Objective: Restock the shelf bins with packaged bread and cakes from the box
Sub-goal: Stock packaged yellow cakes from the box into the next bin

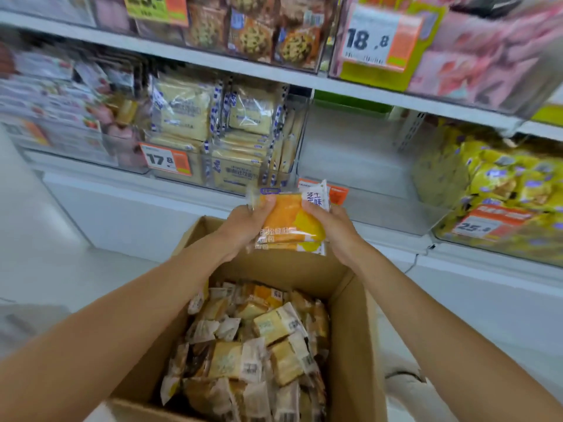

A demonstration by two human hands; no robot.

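Shelving [213, 60]: white boards were seen in tiers across the upper view, each carrying clear bins of wrapped goods.
Cardboard box [350, 330]: it was stood open below the shelving, between the two forearms, its flaps turned outward.
Empty bin [365, 178]: a clear bin was seen on the middle tier, straight behind the raised hands, between the bread bin and the yellow bin.
Bread bin [300, 141]: just left of the empty bin, it was filled with pale bread packets edged in blue.
Yellow bin [426, 184]: at the right, it was heaped with yellow-wrapped packets.
Loose packets [259, 339]: many small pale and brown wrapped pieces were piled inside the box.
Held packets [292, 223]: a small stack of orange-and-yellow packets, at least two, was held between the hands, above the far edge of the box and in front of the empty bin.
Left hand [243, 226]: its fingers were curled round the stack's left edge, with the thumb laid on the top wrapper.
Right hand [335, 233]: the stack's right edge was gripped, with the thumb pressed on the top face.
Price tag [166, 162]: an orange-and-white card marked 17.8 was fixed to the bread bin's front.
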